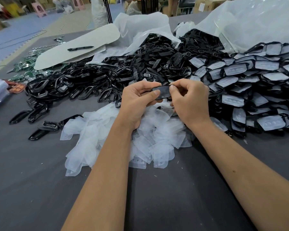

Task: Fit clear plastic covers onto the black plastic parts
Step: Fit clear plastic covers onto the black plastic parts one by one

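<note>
From the head camera, both hands meet over the middle of the grey table [40, 189]. The left hand [137, 104] and the right hand [188, 104] pinch one black plastic part [163, 92] between them, thumbs on its upper face, fingers curled behind. The part is flat, elongated and glossy with rounded ends; whether a clear cover already lies on it I cannot tell.

Directly under the hands lies a heap of clear plastic covers [123, 139], thin, milky-translucent, roughly rectangular with rounded corners and small round holes. Behind and to the left spreads a pile of bare black parts [93, 84], many of them ring-like frames. To the right sits a pile of covered parts [257, 84], black rims showing round pale film faces.

Farther back, a black pen [80, 48] rests on a pale oval board [77, 50], and crumpled plastic bags [249, 22] hold more black pieces. A red tag [17, 88] at the left edge bears writing too blurred to read.
</note>
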Demonstrator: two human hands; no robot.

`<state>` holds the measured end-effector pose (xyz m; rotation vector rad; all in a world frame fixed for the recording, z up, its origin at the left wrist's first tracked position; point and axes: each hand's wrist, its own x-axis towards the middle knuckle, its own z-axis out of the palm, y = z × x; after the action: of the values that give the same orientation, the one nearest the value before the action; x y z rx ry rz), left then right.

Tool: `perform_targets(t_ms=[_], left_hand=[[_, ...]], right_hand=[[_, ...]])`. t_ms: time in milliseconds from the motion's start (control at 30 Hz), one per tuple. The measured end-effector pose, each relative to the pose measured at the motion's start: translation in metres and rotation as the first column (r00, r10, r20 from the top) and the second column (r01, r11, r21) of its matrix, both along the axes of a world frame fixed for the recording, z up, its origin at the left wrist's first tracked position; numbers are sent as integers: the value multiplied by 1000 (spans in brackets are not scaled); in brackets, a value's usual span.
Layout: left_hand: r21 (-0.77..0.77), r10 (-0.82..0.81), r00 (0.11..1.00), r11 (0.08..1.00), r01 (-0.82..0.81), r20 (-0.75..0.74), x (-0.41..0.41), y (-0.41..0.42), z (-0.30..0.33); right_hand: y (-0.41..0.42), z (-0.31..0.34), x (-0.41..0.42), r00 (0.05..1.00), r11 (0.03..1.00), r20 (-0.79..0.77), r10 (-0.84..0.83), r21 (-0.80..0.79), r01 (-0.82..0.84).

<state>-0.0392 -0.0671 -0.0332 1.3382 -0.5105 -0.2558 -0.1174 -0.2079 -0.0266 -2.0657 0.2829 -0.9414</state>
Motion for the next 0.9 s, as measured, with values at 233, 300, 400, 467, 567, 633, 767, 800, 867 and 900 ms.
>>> perform_targets(t_ms=[233, 300, 400, 467, 567, 633, 767, 800, 867, 900], left_hand=[[-51, 70, 990, 996, -77, -122, 4, -1, 1], [-127, 46, 972, 989, -77, -232, 6, 2, 4], [-194, -11, 948, 979, -54, -319, 8, 6, 6], [-219, -64, 947, 976, -7, -315, 7, 6, 8], [-279, -120, 943, 960, 30, -311, 6, 5, 8], [-242, -82, 958, 970, 14, -275, 5, 3, 7], [-174, -41, 974, 985, 2, -221, 3, 2, 7], [-171, -40, 975, 985, 2, -218, 3, 2, 7], [-160, -20, 976, 987, -15, -218, 4, 2, 7], [-160, -12, 976, 987, -24, -218, 5, 2, 6]], right_hand=[[-1, -1, -1, 988, 963, 73, 134, -244, -113], [0, -2, -1, 976, 942, 53, 209, -278, -187], [1, -3, 0, 976, 915, 44, 214, -359, -185], [1, -3, 1, 980, 932, 64, 190, -327, -160], [4, -4, 1, 977, 979, 73, 202, 26, -204], [3, -4, 1, 968, 931, 78, 238, 266, -250], [0, -2, 1, 923, 710, 94, 374, 611, -350], [0, -2, 2, 914, 652, 91, 396, 673, -350], [-3, -2, 3, 893, 556, 100, 439, 751, -357], [-5, -3, 3, 879, 519, 113, 464, 769, -373]])
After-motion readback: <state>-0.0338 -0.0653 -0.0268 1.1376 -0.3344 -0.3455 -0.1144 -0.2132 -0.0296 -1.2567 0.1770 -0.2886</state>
